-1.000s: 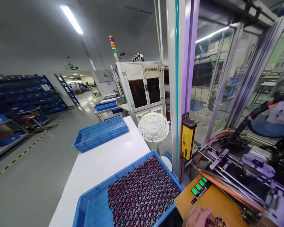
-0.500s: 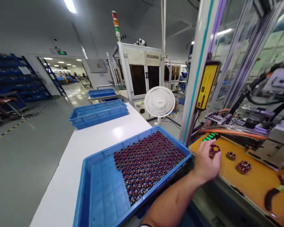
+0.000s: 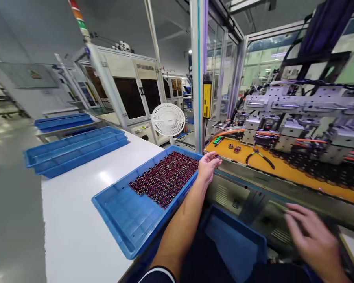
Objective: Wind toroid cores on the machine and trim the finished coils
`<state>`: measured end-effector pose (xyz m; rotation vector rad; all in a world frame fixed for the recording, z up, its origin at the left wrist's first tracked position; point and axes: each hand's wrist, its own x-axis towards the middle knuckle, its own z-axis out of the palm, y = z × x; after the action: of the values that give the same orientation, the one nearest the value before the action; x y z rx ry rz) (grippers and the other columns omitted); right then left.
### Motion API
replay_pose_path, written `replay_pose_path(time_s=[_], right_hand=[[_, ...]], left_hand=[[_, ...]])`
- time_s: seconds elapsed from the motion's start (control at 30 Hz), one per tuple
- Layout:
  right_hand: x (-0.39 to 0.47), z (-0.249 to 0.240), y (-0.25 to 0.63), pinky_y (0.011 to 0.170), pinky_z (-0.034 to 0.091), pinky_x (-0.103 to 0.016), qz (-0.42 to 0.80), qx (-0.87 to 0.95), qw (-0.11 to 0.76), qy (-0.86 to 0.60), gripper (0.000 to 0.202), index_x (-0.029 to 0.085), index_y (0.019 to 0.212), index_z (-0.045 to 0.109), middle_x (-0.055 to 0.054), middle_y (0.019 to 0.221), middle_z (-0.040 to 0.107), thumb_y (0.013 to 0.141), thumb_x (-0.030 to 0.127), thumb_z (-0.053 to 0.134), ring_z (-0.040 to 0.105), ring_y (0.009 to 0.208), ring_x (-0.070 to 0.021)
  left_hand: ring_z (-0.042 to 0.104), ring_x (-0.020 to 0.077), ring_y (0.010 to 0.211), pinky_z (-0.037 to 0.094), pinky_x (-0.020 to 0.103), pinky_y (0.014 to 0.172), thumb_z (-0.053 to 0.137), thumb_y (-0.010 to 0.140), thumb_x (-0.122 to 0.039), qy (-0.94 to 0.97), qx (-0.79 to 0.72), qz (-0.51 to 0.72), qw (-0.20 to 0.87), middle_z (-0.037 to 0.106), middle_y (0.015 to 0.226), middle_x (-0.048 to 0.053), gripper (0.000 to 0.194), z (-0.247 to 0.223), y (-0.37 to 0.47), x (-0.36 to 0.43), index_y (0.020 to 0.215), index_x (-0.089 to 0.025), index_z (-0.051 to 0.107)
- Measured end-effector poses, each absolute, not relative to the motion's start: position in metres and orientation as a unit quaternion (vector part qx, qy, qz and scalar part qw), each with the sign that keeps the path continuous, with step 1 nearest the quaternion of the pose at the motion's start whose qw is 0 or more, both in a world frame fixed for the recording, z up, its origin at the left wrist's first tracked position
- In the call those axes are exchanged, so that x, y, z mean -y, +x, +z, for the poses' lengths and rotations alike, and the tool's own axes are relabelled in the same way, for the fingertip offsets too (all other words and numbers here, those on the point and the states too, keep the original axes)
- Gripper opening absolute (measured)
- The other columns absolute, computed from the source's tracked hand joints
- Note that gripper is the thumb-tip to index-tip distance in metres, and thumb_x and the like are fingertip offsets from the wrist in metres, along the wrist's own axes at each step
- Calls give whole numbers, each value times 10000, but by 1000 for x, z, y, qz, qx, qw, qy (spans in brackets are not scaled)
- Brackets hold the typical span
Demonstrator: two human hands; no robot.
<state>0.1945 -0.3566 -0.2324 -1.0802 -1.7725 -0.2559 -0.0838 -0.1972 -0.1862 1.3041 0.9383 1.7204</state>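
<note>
Left hand (image 3: 208, 167) is holding a small coil ring (image 3: 216, 157) at the blue tray (image 3: 126, 220) corner.
Its grip is pinching narrowly; carrying the ring level towards the orange bench (image 3: 286, 169) seems wise. Right hand (image 3: 309, 236) is hovering, fingers spread, blurred.

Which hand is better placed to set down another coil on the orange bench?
Probably the left hand: it holds a small coil beside the orange bench. The right hand is lower, blurred and apparently empty.

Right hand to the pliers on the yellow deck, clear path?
Probably yes. The right hand hangs blurred, low before the machine; the pliers lie in the open on the yellow deck, nothing visibly between.
</note>
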Motion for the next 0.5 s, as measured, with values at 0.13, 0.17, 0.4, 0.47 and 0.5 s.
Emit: replay_pose_path(time_s=[0.13,0.17,0.4,0.47,0.5], right_hand=[[383,-227,163,881,551,-401,-92,778,478,-397,135,191,1033,663,-110,1106,672,924,154,594,680,985,-243],[392,-219,158,895,553,-390,-77,782,478,-392,197,183,1096,648,-121,1139,662,919,121,589,671,1022,-239],[419,-176,157,920,555,-311,28,866,341,-366,359,110,1325,510,-186,1338,571,967,129,517,608,1175,-215],[415,-180,159,882,545,-297,8,887,298,-352,263,99,1230,570,-164,1218,648,986,145,482,636,1106,-209],[414,-183,160,809,540,-280,4,893,288,-346,209,111,1148,607,-133,1093,692,993,155,474,665,989,-191]], left_hand=[[707,161,840,584,364,837,786,757,-284,529,-348,661,403,730,947,65,361,-204,-66,264,1062,-138,659],[711,165,847,583,363,849,816,714,-266,540,-340,649,414,740,960,66,402,-209,-61,286,1070,-149,670],[714,154,922,613,295,821,744,779,-78,706,-278,555,341,723,1080,37,650,-237,-51,387,1363,-269,530],[711,134,876,618,266,787,748,772,-58,707,-266,556,346,710,1058,28,710,-237,-47,391,1396,-276,487],[711,128,857,621,259,777,751,766,-50,703,-266,555,355,708,1044,25,730,-236,-45,391,1404,-274,474]])
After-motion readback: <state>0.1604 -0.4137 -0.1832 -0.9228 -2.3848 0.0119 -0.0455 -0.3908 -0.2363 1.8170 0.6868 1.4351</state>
